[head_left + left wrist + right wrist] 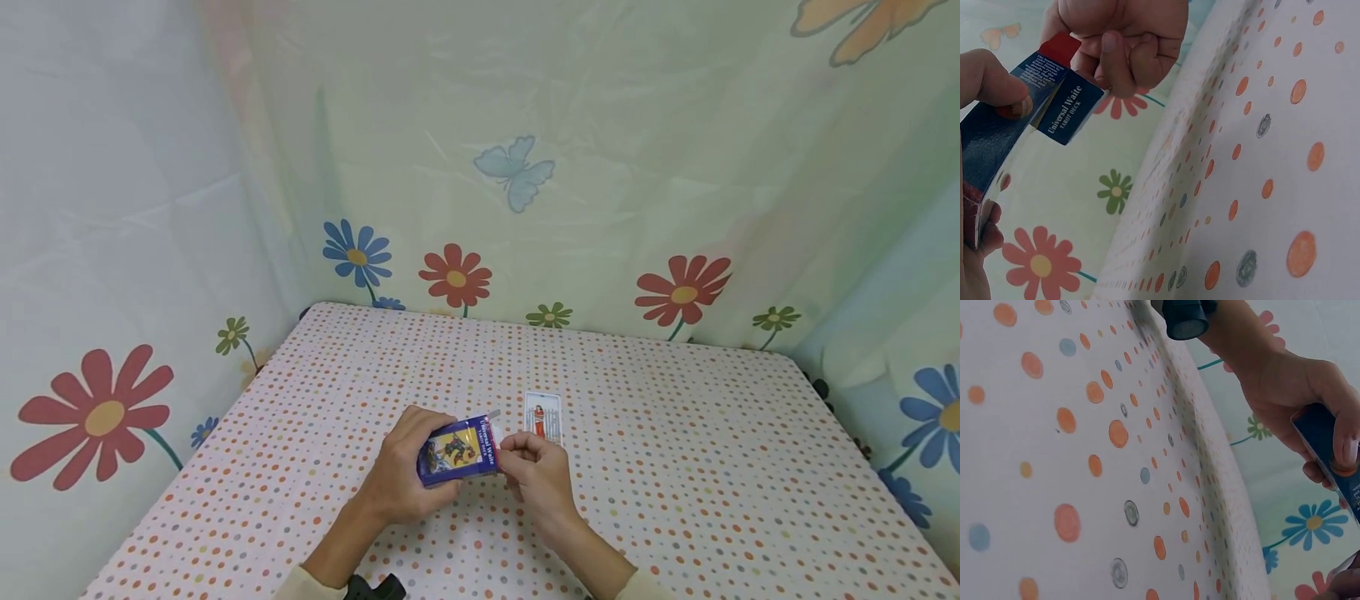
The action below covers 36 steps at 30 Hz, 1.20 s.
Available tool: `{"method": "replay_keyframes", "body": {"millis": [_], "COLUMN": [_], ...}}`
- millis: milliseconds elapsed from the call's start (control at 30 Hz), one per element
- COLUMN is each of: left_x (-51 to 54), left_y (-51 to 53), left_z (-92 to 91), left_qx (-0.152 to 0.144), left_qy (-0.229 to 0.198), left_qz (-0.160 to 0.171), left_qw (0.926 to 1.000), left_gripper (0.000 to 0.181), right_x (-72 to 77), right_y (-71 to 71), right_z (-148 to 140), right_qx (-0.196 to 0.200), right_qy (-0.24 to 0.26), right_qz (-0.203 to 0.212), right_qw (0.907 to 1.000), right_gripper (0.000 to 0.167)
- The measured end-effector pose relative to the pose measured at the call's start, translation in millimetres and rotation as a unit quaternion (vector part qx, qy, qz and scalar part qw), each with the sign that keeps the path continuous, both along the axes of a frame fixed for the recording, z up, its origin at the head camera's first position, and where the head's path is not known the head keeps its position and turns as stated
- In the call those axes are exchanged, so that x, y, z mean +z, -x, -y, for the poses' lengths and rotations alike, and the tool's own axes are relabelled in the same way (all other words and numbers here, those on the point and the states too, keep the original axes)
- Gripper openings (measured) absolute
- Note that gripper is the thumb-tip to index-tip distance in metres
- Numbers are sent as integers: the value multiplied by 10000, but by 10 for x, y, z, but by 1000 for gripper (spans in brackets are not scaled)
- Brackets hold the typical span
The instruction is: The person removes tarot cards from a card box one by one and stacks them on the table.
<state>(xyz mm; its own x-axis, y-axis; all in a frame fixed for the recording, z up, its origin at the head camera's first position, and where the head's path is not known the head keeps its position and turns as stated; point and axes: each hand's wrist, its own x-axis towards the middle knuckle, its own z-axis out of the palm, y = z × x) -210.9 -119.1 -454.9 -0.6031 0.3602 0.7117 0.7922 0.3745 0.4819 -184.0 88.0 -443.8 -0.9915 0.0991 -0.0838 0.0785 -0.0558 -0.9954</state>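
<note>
1. Dark blue cardboard tarot box [453,450], flat-sided and oblong, with a yellow-framed colour picture and white "Universal Waite Tarot Deck" lettering on its front: it is held up above the table between the two hands, tilted, its lettered end toward the right hand.
2. Left hand [400,477]: wrapped around the far end of the box from the left, the thumb lying along one face and the fingers on the other side, as both wrist views also show.
3. Right hand [542,483]: fingers curled in, narrow, thumb and forefinger pinching at the lettered end. In the left wrist view a red cardboard tab [1060,48] and a blue lettered flap [1067,109] stand out from that end, right against these fingers.
4. White-bordered rectangular card [543,415], printed with a red-clad figure among upright grey shapes: it lies face up on the table just beyond the right hand, which hides part of its lower edge.
5. White tablecloth [720,442] with small orange, grey and other coloured dots: it covers the table under the card and both forearms.
6. Pale green fabric backdrop [622,108], printed with red, blue and green flowers and a light blue butterfly [516,173]: it hangs behind the table.
</note>
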Motion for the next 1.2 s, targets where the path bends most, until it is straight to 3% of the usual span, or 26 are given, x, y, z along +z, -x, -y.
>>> {"method": "replay_keyframes", "body": {"millis": [400, 833, 1200], "left_x": [13, 11, 16], "left_y": [-2, -11, -9], "left_z": [-5, -7, -4], "left_qx": [-13, 71, 101], "left_qy": [43, 72, 92], "left_qz": [-7, -32, -31], "left_qw": [10000, 9999, 9999], "left_gripper": [66, 66, 67], "right_x": [-34, -71, -66], "right_y": [-41, -54, -67], "right_z": [-76, -140, -170], "right_qx": [87, 97, 79], "right_qy": [501, 599, 677], "right_qz": [-217, 254, 403], "right_qw": [9985, 9978, 9969], "right_gripper": [14, 14, 14]}}
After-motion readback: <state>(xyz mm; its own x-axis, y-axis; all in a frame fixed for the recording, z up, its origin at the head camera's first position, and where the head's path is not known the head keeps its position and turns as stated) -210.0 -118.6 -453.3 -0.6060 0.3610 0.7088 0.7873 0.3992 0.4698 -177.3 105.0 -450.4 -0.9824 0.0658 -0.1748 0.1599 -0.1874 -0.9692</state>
